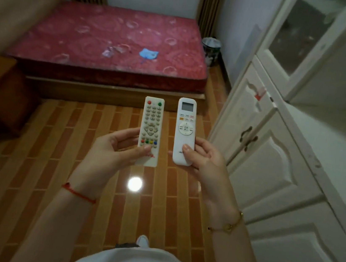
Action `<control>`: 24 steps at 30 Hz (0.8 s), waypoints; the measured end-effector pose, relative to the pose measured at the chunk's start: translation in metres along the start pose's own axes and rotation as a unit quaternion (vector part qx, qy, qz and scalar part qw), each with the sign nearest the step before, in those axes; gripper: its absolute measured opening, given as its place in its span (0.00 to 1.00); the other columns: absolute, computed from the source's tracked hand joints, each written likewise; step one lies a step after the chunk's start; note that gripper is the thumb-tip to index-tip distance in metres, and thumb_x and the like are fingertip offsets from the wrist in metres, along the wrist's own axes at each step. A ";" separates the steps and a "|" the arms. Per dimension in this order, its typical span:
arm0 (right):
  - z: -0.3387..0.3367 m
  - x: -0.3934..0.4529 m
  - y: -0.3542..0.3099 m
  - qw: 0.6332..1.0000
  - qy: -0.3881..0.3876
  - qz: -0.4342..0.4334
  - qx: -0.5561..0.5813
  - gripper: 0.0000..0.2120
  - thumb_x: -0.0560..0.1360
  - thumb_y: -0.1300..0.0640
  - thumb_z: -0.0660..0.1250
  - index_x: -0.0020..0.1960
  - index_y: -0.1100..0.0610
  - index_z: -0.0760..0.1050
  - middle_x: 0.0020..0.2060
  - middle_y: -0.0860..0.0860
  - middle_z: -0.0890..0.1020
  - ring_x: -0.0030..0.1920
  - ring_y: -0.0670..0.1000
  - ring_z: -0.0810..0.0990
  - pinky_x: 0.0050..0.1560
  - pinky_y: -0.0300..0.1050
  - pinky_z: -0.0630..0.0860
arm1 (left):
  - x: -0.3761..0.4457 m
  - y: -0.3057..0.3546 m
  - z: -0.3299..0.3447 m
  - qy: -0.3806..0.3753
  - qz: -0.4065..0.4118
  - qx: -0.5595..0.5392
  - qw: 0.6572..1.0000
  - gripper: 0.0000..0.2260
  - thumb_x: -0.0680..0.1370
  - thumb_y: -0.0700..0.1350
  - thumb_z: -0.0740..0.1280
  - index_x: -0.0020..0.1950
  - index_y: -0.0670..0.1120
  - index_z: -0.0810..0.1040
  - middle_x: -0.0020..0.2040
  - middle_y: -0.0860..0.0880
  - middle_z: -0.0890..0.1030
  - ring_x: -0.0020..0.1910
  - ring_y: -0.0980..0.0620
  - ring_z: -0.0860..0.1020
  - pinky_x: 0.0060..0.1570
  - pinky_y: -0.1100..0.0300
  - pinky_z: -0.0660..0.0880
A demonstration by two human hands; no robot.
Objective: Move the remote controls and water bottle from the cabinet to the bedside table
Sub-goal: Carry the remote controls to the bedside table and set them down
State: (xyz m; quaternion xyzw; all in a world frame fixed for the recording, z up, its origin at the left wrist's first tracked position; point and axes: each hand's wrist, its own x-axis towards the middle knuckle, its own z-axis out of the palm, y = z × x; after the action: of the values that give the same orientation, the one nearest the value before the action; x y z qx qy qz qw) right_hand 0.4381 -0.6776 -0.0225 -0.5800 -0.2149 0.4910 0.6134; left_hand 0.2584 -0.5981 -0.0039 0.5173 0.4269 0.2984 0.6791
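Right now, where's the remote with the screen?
In the head view, the remote with the screen is held upright in the right hand, just right of the button remote in the left hand.

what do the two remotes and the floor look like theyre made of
Both remotes look like hard moulded plastic. The long remote in the left hand is yellowed, matt, with small buttons, probably rubber. The rounded remote in the right hand is cleaner white, slightly glossy, with a grey screen. The floor looks like glazed tile or shiny vinyl: it mirrors a lamp.
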 end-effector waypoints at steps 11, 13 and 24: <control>0.096 0.125 -0.007 0.992 -0.104 0.056 -0.043 0.16 0.77 0.64 0.68 0.64 0.58 0.72 0.55 0.55 0.85 0.51 0.55 0.86 0.46 0.44 0.84 | 0.081 0.019 -0.091 0.144 -0.012 -0.022 0.989 0.22 0.65 0.41 0.74 0.57 0.52 0.78 0.53 0.49 0.85 0.51 0.51 0.84 0.49 0.54 0.80; 0.113 0.151 -0.007 0.989 -0.125 0.069 -0.039 0.16 0.77 0.65 0.68 0.64 0.58 0.72 0.55 0.56 0.85 0.50 0.55 0.87 0.43 0.43 0.84 | 0.097 0.021 -0.106 0.171 -0.016 -0.025 0.985 0.21 0.66 0.40 0.74 0.58 0.52 0.78 0.54 0.49 0.85 0.52 0.51 0.84 0.51 0.52 0.80; 0.214 0.329 -0.036 0.959 -0.251 0.080 -0.102 0.18 0.77 0.63 0.69 0.66 0.59 0.72 0.55 0.54 0.85 0.50 0.52 0.87 0.45 0.41 0.83 | 0.228 0.066 -0.169 0.298 -0.017 -0.099 0.949 0.19 0.65 0.41 0.73 0.53 0.54 0.78 0.51 0.51 0.85 0.50 0.51 0.85 0.50 0.53 0.80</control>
State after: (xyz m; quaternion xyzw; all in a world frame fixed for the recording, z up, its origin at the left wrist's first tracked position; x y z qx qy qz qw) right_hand 0.4128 -0.2845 -0.0400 -0.5133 -0.3639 0.6436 0.4357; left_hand 0.2150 -0.3102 -0.0196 0.3279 0.5868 0.4677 0.5739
